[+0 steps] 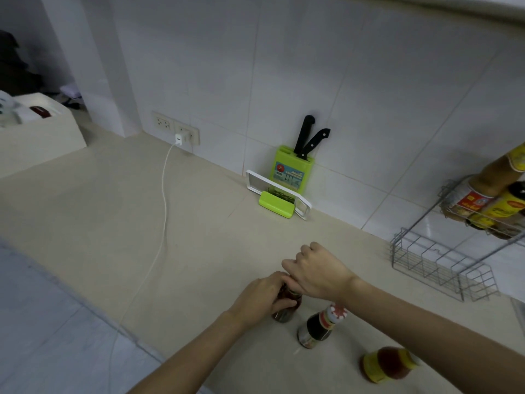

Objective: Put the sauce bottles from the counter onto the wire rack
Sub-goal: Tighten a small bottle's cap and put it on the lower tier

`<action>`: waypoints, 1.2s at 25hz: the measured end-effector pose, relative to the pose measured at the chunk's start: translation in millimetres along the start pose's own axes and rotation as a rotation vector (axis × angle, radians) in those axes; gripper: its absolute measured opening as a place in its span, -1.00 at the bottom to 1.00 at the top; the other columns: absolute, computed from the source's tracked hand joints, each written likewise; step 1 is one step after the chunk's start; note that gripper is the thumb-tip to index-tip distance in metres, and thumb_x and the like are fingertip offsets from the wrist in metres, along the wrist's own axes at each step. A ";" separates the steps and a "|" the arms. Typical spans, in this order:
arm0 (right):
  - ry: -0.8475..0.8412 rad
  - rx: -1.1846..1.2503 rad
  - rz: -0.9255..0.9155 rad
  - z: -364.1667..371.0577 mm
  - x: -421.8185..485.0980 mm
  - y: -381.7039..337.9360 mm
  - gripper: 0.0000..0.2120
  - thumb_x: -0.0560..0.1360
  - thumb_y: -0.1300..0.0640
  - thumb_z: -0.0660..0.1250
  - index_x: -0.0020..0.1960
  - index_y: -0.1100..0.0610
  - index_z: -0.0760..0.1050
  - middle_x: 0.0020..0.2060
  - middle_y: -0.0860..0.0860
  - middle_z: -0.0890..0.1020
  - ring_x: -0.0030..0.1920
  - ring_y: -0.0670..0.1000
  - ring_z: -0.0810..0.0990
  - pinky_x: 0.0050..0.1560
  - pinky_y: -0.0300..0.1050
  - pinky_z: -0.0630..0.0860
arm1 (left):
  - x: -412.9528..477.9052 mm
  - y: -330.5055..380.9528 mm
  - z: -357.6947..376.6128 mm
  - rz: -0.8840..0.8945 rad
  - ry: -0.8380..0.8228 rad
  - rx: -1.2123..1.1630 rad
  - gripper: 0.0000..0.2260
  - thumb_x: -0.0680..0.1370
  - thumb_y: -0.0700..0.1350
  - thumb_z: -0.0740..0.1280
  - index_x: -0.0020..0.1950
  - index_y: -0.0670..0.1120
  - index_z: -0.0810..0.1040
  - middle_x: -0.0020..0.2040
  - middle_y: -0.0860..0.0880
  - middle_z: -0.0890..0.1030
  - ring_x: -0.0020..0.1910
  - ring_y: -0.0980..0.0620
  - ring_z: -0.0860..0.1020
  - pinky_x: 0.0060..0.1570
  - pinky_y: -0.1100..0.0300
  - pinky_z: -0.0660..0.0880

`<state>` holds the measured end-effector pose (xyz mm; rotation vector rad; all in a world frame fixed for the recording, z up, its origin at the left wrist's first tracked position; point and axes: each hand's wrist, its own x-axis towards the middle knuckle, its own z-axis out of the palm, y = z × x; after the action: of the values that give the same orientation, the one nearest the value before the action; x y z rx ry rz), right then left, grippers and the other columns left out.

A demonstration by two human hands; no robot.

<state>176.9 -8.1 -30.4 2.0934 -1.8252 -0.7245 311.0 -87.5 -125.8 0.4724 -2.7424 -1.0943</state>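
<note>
A small dark brown sauce bottle stands on the beige counter near the front edge. My left hand wraps its body and my right hand covers its top. Just right of it stands a dark soy-type bottle with a red and white cap. A reddish bottle with yellow labels is further right, near my right forearm. The wire rack sits at the right against the wall; its lower basket holds nothing, and its upper tier carries several yellow-labelled bottles.
A green knife block with two black-handled knives leans on the tiled wall, with a white and green slicer in front. A white charger is plugged into the wall socket; its cable trails across the counter to the front edge.
</note>
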 end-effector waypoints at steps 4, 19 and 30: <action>0.011 0.109 0.101 -1.3 -1.9 -7.0 -0.58 0.51 -0.11 0.02 -0.32 0.11 0.45 -0.66 0.03 0.47 -0.64 0.06 0.41 -0.51 -0.17 0.13 | 5.8 -0.1 2.7 0.007 0.012 -0.003 -0.68 0.45 0.04 0.42 0.11 -0.08 0.48 0.10 -0.03 0.61 0.04 -0.04 0.60 -0.02 0.11 0.51; -0.248 0.637 0.589 -22.4 32.3 -6.4 -0.50 0.55 -0.20 0.08 0.14 0.19 0.51 0.06 0.18 0.62 0.08 0.18 0.59 -0.07 -0.02 0.45 | 9.8 -15.0 13.3 -0.133 0.166 -0.260 -0.52 0.43 0.08 0.45 0.29 -0.04 0.46 0.10 0.06 0.64 0.03 0.12 0.61 -0.01 0.30 0.50; 0.439 1.653 1.032 42.3 -56.4 87.3 -0.70 0.45 -0.01 0.41 0.07 0.15 0.49 -0.04 0.16 0.63 -0.11 0.16 0.67 -0.15 0.04 0.65 | 143.4 49.9 -32.6 0.033 -0.173 -0.502 -0.82 0.44 -0.23 0.48 0.01 -0.08 0.62 -0.07 0.07 0.68 -0.15 0.31 0.62 0.02 0.31 0.53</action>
<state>76.2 37.3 -10.5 0.9364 -2.9185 1.7976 173.0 -123.6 -64.4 0.2672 -2.4534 -1.8117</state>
